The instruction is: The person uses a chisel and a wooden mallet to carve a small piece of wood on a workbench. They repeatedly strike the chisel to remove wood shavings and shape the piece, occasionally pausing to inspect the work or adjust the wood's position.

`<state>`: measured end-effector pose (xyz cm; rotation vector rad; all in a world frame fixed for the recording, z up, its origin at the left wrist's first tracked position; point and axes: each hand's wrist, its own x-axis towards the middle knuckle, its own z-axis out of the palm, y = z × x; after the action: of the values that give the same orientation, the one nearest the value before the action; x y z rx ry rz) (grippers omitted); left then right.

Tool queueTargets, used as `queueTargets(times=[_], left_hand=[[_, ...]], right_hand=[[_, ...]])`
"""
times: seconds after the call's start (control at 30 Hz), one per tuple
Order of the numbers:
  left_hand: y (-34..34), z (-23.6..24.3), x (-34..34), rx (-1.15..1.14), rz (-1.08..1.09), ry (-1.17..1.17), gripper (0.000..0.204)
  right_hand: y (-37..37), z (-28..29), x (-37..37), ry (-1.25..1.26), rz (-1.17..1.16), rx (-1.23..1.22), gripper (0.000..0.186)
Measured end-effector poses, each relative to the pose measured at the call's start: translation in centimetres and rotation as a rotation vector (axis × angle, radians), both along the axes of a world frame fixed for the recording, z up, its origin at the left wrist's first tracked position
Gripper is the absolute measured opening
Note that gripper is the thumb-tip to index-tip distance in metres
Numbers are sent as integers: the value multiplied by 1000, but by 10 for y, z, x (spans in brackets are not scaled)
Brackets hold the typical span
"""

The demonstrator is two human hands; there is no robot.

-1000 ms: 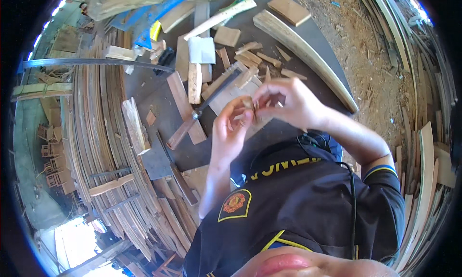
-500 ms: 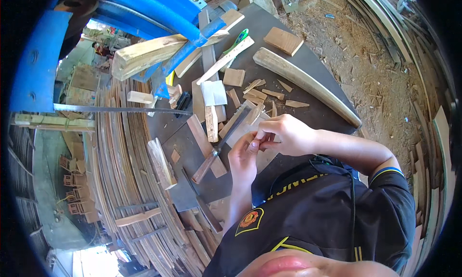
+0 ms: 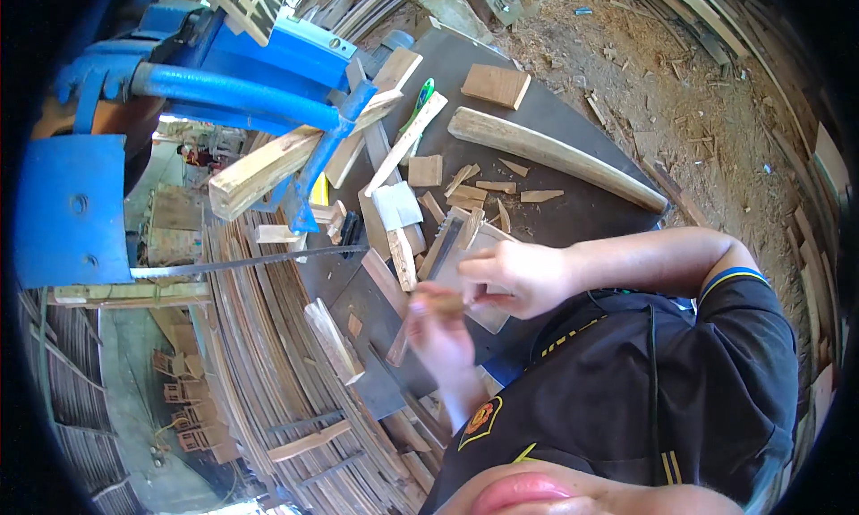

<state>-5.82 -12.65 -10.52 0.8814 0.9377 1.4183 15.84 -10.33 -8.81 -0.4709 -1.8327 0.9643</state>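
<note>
My left hand point(image 3: 440, 336) is smeared by motion over the near edge of the dark work table point(image 3: 586, 179). A brownish patch shows at its fingertips; I cannot tell whether it is wood or fingers. Close on its right, my right hand point(image 3: 523, 278) has its fingers curled in, and what they hold, if anything, is hidden. Beneath the hands lies a long tool with a dark metal blade point(image 3: 442, 246), its wooden handle partly covered by my left hand. A pale flat board point(image 3: 488, 238) lies by my right hand. Just beyond is a wooden stick with a white wrap point(image 3: 395, 205).
A blue-framed saw machine point(image 3: 233, 94) stands at the left, its thin toothed blade point(image 3: 242, 263) reaching over the table. A curved timber point(image 3: 555, 157), a wood block point(image 3: 497, 85), a green-handled brush point(image 3: 420, 103) and several offcuts point(image 3: 479, 193) lie beyond. Long planks point(image 3: 259, 354) are stacked left.
The whole view has shifted, with the saw frame now lower. My left hand has drawn away from the right hand's fingertips, toward the left and nearer me; earlier their fingertips met.
</note>
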Motion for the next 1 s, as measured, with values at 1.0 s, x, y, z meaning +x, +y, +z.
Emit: queueTargets(times=[1.0], left_hand=[[12,-13,18,-76,-23,941,30]], right_hand=[[6,-73,44,-390,-367,162,28]])
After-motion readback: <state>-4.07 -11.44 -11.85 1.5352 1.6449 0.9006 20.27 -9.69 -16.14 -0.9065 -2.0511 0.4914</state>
